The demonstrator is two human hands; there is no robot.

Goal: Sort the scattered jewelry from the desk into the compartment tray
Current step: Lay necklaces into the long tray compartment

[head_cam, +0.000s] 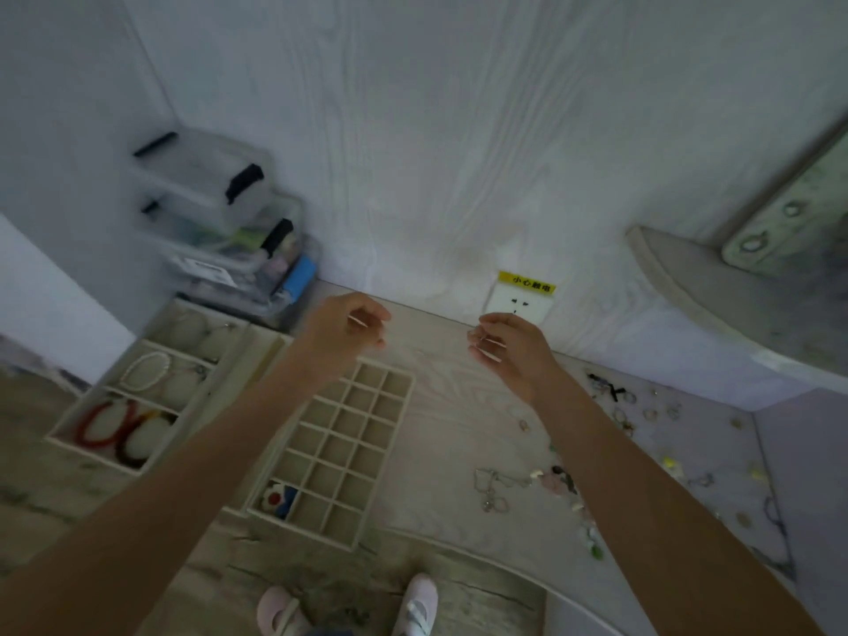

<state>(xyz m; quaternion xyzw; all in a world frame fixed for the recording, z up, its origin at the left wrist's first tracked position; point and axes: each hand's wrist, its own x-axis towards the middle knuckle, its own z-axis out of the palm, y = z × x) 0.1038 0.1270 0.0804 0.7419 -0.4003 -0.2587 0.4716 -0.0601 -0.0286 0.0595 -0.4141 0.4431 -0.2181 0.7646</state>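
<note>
A beige grid tray (395,452) with several small compartments lies on the desk between my forearms. One near-corner cell holds a flower-shaped piece (275,498). My left hand (342,330) hovers above the tray's far end with curled fingers, thumb near fingertips; nothing shows in it. My right hand (509,348) is raised at the same height, pinching a small silvery piece (474,335). Scattered jewelry covers the desk to the right: a silver chain (493,488), rings (626,408) and small beads (592,539).
A second beige tray (59,436) at the left holds a pearl bracelet (147,371) and red bracelets (108,424). Stacked clear plastic boxes (229,222) stand behind it. A wall socket (516,305) sits at the desk's back edge. My shoes (415,603) show below.
</note>
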